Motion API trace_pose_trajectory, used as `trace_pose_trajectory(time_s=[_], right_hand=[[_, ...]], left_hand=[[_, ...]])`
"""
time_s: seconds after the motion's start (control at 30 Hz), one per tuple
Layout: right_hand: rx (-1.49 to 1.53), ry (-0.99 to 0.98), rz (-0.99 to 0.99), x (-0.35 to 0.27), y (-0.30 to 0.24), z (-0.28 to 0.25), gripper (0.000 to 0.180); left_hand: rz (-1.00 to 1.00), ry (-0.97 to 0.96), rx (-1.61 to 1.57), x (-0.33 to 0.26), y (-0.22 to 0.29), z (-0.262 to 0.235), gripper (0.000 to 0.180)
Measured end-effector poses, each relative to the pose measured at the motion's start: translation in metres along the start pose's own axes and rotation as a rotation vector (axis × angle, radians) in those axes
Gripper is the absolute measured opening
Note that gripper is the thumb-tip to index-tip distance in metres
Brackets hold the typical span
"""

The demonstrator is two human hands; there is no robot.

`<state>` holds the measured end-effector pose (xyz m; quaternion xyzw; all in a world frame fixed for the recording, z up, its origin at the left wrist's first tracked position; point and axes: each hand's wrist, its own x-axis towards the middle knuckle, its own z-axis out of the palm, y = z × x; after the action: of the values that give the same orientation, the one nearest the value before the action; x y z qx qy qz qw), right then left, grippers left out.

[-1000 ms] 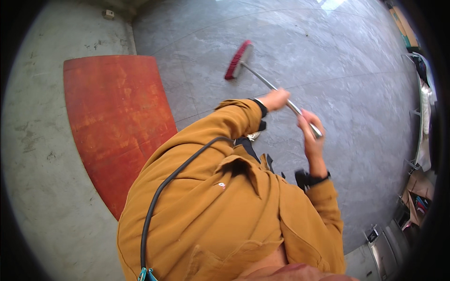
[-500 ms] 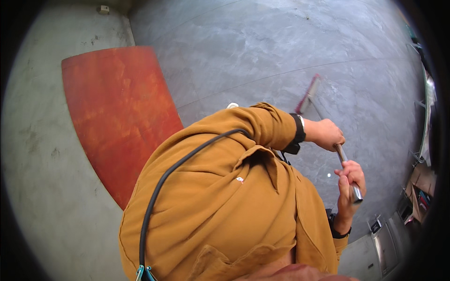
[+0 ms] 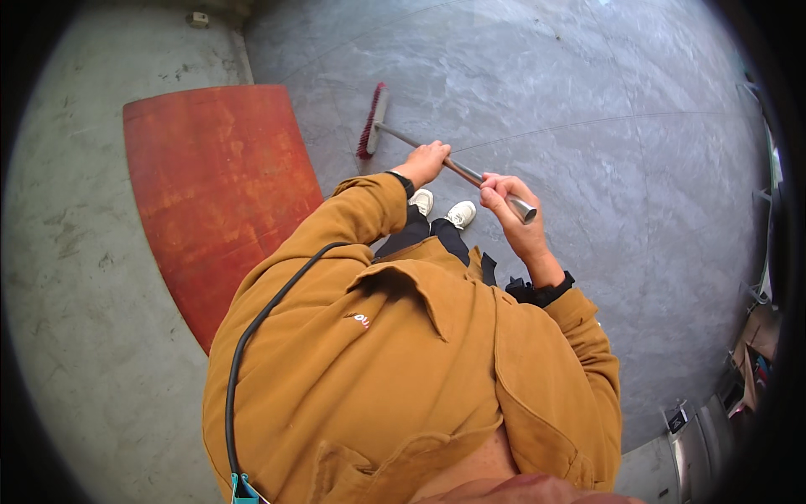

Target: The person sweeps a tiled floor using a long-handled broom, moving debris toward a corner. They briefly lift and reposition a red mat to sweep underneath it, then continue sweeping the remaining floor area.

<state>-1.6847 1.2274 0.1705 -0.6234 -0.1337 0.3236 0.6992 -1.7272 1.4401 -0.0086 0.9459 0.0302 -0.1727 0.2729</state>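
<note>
A push broom (image 3: 376,126) with a wide pale head and dark red bristles rests on the grey floor, ahead and to the left of my feet. Its metal handle slants back toward me, down to the right. Partway along that handle, my left hand (image 3: 426,163) is closed round it. Near the handle's silver end my right hand (image 3: 514,210) grips it, the thumb lying along the tube and the end sticking out past the fingers. My white shoes (image 3: 442,207) stand on the floor below the handle.
A red door or wall panel (image 3: 220,193) stands at the left in a pale, stained wall (image 3: 75,244). Grey floor (image 3: 571,76) with thin seams spreads ahead and to the right. Along the far right rim are cardboard boxes (image 3: 760,336) and other items.
The broom head has swept from right to left across the floor, toward the red panel. Both hands have swung left with the handle, keeping their grip, and my shoes have come into view.
</note>
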Motion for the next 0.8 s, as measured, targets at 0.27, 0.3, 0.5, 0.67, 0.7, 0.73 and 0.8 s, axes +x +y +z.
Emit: trace_pose_trajectory(time_s=[0.27, 0.3, 0.5, 0.67, 0.7, 0.73, 0.8], right_hand=[[-0.426, 0.282, 0.054, -0.108, -0.079, -0.046, 0.019], [-0.467, 0.321, 0.055, -0.114, -0.091, -0.044, 0.020], [-0.718, 0.278, -0.117, -0.116, -0.153, -0.039, 0.022], [-0.675, 0.209, -0.215, -0.098, -0.190, -0.040, 0.026], [-0.613, 0.174, -0.207, -0.090, -0.194, -0.039, 0.026], [-0.576, 0.155, -0.189, -0.078, -0.195, -0.039, 0.027], [-0.509, 0.114, -0.154, -0.050, -0.193, -0.035, 0.027]], left_hand=[[0.483, -0.163, -0.364, 0.033, 0.168, 0.069, 0.014], [0.550, -0.182, -0.399, 0.037, 0.190, 0.070, 0.014], [0.851, -0.213, -0.431, 0.060, 0.269, 0.027, 0.014], [0.773, -0.192, -0.236, 0.071, 0.259, -0.048, 0.013], [0.738, -0.180, -0.179, 0.075, 0.246, -0.062, 0.012], [0.705, -0.167, -0.125, 0.079, 0.231, -0.075, 0.012], [0.641, -0.104, -0.033, 0.090, 0.187, -0.100, 0.011]])
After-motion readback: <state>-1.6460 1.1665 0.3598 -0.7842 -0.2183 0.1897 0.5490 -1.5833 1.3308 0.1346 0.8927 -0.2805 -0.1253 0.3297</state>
